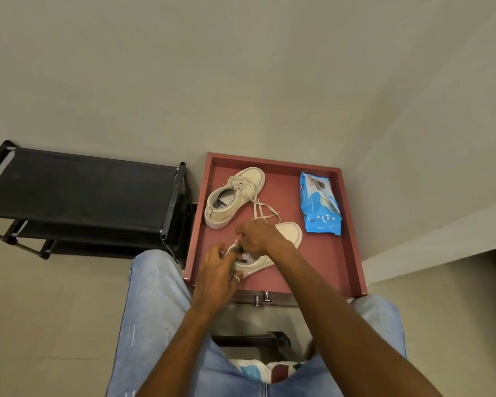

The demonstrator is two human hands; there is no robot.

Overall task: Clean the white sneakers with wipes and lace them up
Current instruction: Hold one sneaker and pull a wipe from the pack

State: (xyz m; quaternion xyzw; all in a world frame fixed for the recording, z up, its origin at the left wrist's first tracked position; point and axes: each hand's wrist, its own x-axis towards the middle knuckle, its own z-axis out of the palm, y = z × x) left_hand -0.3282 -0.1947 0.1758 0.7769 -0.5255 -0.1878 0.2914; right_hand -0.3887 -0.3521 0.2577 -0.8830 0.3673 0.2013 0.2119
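Two white sneakers lie on a red tray table (347, 253). The far sneaker (235, 196) rests on the tray's back left, laced, with its lace ends trailing toward the near one. The near sneaker (289, 232) lies under my hands, mostly hidden. My right hand (259, 234) is curled over its middle and pinches the lace (265, 213). My left hand (216, 275) grips the shoe's heel opening, fingers curled at the collar. A blue pack of wipes (320, 203) lies on the tray's right side.
A black fabric shoe rack (80, 193) stands left of the tray, close against it. My knees in light jeans (152, 308) flank the tray's near edge. A wall rises behind, and a white ledge (441, 242) runs along the right.
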